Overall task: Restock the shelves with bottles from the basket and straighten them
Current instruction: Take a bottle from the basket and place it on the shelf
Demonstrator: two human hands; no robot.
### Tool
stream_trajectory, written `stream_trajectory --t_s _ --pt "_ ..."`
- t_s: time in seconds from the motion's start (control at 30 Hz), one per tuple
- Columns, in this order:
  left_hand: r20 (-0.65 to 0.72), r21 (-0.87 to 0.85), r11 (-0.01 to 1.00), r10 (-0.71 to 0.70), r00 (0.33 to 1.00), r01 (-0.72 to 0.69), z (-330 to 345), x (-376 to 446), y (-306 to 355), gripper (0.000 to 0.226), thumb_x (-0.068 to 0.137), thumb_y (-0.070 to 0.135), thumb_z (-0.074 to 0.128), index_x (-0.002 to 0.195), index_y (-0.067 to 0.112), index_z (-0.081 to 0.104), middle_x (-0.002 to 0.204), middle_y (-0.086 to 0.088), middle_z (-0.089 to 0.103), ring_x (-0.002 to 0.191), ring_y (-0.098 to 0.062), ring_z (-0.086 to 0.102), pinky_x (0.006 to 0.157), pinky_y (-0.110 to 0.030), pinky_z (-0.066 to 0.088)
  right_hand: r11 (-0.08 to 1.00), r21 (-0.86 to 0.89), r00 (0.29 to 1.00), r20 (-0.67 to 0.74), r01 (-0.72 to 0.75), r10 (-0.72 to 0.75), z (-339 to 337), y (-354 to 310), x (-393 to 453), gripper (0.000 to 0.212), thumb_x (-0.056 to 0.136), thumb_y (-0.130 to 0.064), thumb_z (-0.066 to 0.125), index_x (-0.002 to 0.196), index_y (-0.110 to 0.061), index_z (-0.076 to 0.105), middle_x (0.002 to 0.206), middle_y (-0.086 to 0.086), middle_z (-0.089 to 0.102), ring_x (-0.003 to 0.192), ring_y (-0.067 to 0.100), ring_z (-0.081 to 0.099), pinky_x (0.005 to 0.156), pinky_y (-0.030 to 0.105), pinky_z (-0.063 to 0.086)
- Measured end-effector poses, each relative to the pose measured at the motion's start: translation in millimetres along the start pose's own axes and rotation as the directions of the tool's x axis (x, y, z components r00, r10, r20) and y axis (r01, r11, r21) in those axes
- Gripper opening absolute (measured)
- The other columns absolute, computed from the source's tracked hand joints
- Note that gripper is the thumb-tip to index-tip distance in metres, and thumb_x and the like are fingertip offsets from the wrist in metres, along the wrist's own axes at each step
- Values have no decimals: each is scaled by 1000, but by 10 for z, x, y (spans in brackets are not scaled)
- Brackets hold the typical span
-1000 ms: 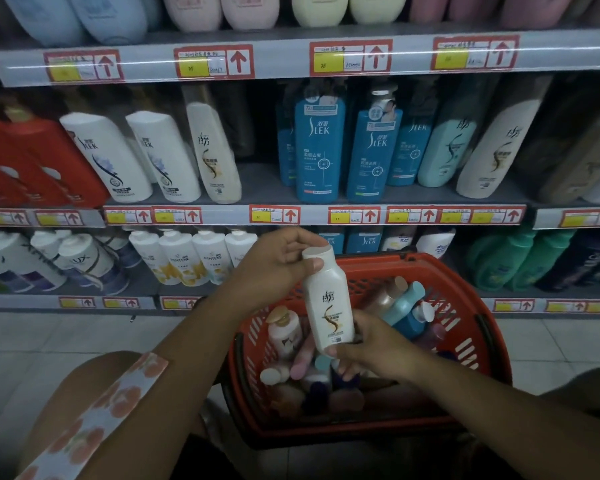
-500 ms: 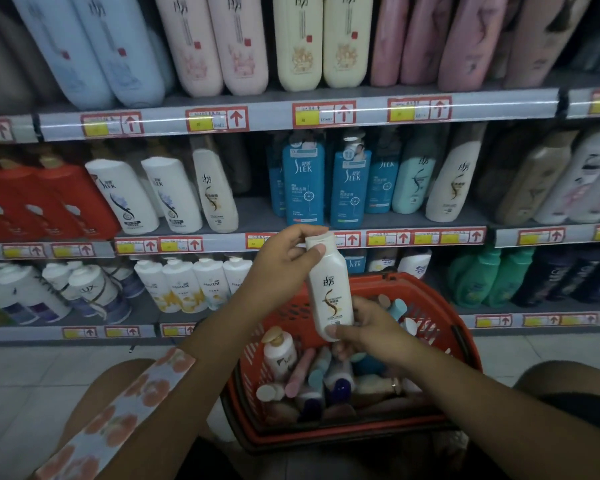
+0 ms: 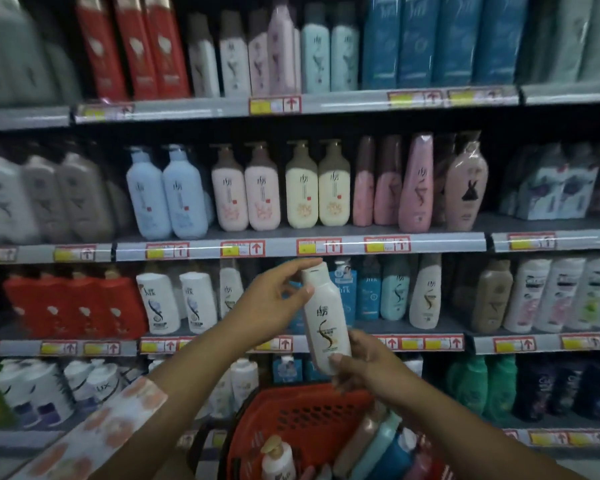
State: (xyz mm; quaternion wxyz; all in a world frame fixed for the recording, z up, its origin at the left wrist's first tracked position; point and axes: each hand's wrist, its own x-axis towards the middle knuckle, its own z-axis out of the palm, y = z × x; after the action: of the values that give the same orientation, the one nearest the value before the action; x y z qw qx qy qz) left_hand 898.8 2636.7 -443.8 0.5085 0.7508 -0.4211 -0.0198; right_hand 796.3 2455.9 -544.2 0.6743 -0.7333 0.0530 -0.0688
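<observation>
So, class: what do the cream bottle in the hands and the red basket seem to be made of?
Cream bottle: likely plastic, smooth with a soft sheen and a printed label. Red basket: likely moulded plastic, matte, its wall pierced by rows of slots.

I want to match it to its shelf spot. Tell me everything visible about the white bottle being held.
The white bottle looks like glossy plastic, with a flat cap on top and a brown-gold swirl logo under dark characters. It is held nearly upright, top leaning slightly left, in front of the shelves and above the red basket. The left hand pinches its cap and neck; the right hand grips its base.
</observation>
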Motion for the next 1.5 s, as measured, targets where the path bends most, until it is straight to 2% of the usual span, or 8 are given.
stream_trajectory --t_s 0.2,0.43,0.53,0.73,1.03,1.2,1.33,1.5 --pt "-47 152 987 65 997 -57 -394 31 500 46 98 24 62 134 52 54 127 20 60 98 4 64 87 -31 58 994 -42 995 21 97 -96 89 -563 -47 29 99 -14 62 128 -15 55 112 13 71 77 29 69 71 41 59" --pt "-76 249 954 193 978 -169 -536 186 937 44 98 29 60 133 55 51 119 17 63 99 -4 65 83 -32 60 962 -191 979 -19 195 -202 73 -1046 -88 27 99 -18 63 125 -20 57 108 2 74 74 19 70 58 33 51" --pt "-49 302 929 238 970 -212 -565 254 1154 45 99 27 59 136 52 49 115 28 57 95 2 62 66 -18 55 962 -180 974 -58 206 -220 19 -1241 -140 32 98 -20 64 129 -24 56 116 1 71 78 19 71 59 29 52" --pt "-27 379 889 287 957 -256 -646 382 1383 47 99 30 59 139 52 48 117 26 59 94 13 57 68 -6 46 957 -188 968 -82 219 -238 -44 -1471 -156 32 98 -22 65 128 -23 57 111 1 73 78 20 72 59 29 51" --pt "-54 392 890 275 960 -233 -855 363 1388 47 100 33 57 140 54 43 122 23 58 94 3 61 69 -15 52 948 -197 964 -47 250 -263 124 -1610 -54 25 99 -22 63 124 -21 58 106 0 75 80 20 72 59 30 51" --pt "-111 364 908 261 959 -205 -1021 429 1402 58 98 28 61 148 40 34 130 17 55 106 -2 59 85 -22 50 944 -168 953 -51 285 -297 222 -1739 59 22 99 -23 64 120 -23 61 106 1 75 81 22 72 64 33 55" --pt "-181 271 943 245 952 -191 -1273 600 1431 56 97 23 64 144 36 36 128 11 58 105 1 60 83 -17 49 919 -226 938 -51 324 -343 289 -2075 339 26 98 -28 64 123 -26 58 112 1 70 83 24 73 62 30 56" --pt "-264 215 961 227 937 -173 -1760 959 1479 72 99 21 61 156 41 22 142 10 51 107 -6 65 81 -28 60 879 -247 907 -6 407 -421 465 -2679 884 22 99 -24 63 120 -21 59 112 6 69 76 29 74 59 36 59"
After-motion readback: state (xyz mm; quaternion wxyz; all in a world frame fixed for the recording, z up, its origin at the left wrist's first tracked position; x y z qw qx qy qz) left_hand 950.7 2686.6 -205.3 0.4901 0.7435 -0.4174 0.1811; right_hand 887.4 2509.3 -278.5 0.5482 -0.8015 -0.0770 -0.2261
